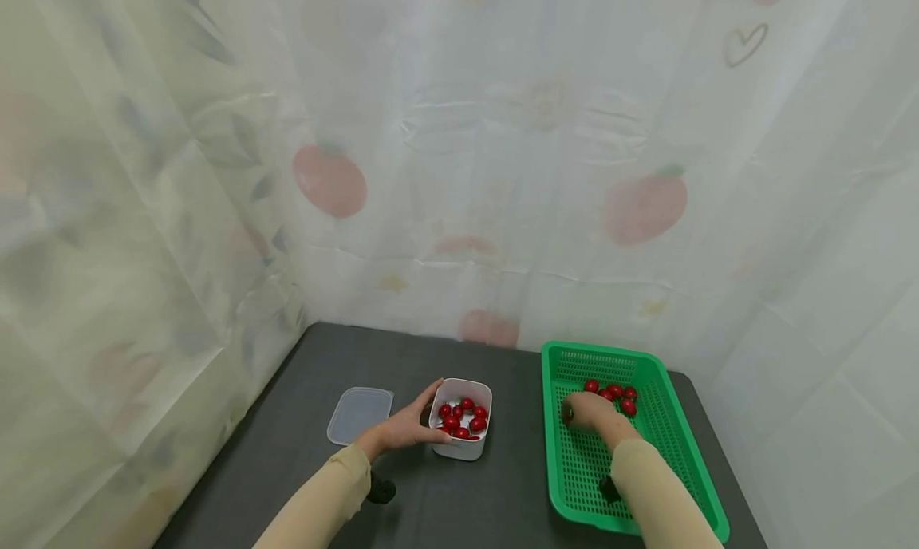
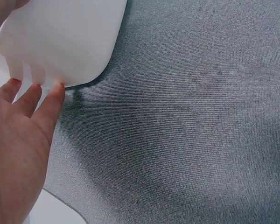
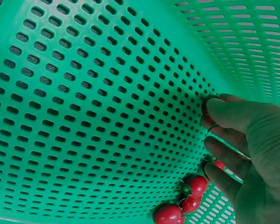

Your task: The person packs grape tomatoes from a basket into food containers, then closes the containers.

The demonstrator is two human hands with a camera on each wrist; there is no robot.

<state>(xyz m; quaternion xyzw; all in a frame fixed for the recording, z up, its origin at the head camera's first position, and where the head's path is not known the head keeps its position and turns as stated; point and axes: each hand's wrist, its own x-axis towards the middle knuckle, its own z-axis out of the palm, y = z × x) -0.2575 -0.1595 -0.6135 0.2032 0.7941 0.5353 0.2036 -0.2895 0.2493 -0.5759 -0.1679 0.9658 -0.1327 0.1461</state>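
My left hand (image 1: 402, 428) holds a white square container (image 1: 459, 451) by its left side, thumb along the near rim and fingers at the far side. In the left wrist view, fingertips (image 2: 58, 91) press against the container's wall (image 2: 79, 42). Several red cherry tomatoes (image 1: 451, 423) lie inside it. Over at the right, my right hand (image 1: 592, 412) reaches into a green perforated basket (image 1: 590, 485). There it pinches a cherry tomato (image 3: 206, 111) between thumb and fingers, close to the basket wall. Other cherry tomatoes (image 3: 196, 185) with green stems lie on the basket floor beside the fingers.
A translucent flat lid (image 1: 360, 415) lies on the dark grey table (image 1: 431, 509), left of the container. Printed curtains (image 1: 474, 182) hang behind the table and along both sides.
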